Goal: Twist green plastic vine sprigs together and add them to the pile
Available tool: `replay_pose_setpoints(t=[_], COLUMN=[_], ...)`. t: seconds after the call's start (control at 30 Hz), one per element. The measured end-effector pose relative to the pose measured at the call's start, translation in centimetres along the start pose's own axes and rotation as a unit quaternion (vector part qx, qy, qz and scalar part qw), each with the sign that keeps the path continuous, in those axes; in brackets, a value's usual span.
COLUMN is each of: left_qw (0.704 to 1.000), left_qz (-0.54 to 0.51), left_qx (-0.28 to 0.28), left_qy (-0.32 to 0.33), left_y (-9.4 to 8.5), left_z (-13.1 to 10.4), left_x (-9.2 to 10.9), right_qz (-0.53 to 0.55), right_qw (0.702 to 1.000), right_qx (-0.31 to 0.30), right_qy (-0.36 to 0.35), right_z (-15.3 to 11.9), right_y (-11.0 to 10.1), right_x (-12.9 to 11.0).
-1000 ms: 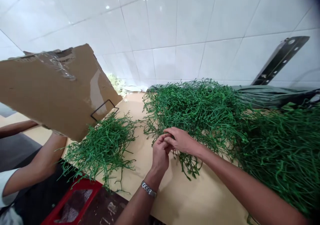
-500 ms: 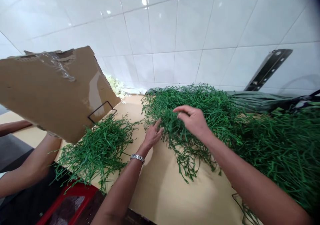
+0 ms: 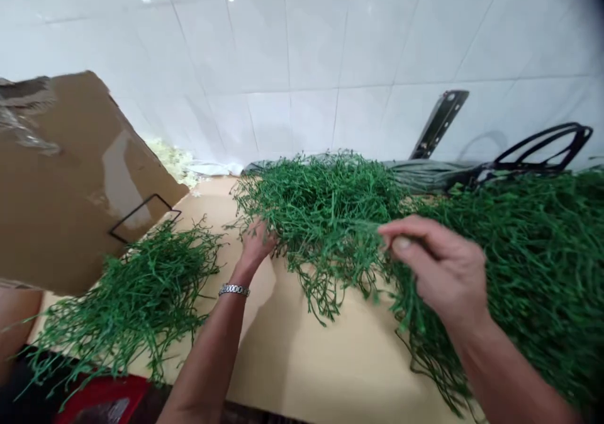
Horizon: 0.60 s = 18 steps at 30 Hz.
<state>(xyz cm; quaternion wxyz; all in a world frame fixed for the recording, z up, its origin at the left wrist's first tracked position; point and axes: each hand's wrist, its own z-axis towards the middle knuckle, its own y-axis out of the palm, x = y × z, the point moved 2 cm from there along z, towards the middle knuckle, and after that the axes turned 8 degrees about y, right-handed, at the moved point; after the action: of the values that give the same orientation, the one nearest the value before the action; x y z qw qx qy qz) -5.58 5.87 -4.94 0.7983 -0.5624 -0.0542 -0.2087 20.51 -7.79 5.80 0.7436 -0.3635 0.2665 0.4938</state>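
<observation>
Pinching blurry strand [image 3: 363,224] w/ R hand [image 3: 441,267]; L hand [image 3: 257,243], grip hidden by mid pile [image 3: 325,191]; cardboard [image 3: 66,191] L, bracket [image 3: 438,125] behind.

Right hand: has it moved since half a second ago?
Yes, to the right: the right hand was well left of the perforated metal strip then, and now appears almost directly below it in the view.

Three heaps of green stems [image 3: 316,188]: one left of the left hand [image 3: 256,243], one between the hands, one right of the right hand [image 3: 446,270]. One cardboard panel [image 3: 70,191], left of both hands; one slotted bracket [image 3: 440,122], beyond them.
</observation>
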Motion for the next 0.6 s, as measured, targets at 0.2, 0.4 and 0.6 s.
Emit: replay_pose_setpoints(t=[0.2, 0.4, 0.6], left_qw=[0.998, 0.996, 0.993], left_qz=[0.049, 0.031, -0.066], left_qx=[-0.020, -0.038, 0.095], left_qy=[0.040, 0.076, -0.016], left_y=[-1.0, -0.7, -4.4], left_z=[-5.6, -11.6, -12.7], left_x=[1.3, 2.0, 1.2], right_qz=[-0.135, -0.222, -0.219], right_qw=[0.964, 0.928, 0.933], right_qx=[-0.205, -0.282, -0.269], right_qy=[-0.105, -0.104, -0.094], right_z=[-10.9, -14.7, -15.6], right_y=[1.8, 2.5, 2.4], right_x=[3.1, 3.8, 4.2])
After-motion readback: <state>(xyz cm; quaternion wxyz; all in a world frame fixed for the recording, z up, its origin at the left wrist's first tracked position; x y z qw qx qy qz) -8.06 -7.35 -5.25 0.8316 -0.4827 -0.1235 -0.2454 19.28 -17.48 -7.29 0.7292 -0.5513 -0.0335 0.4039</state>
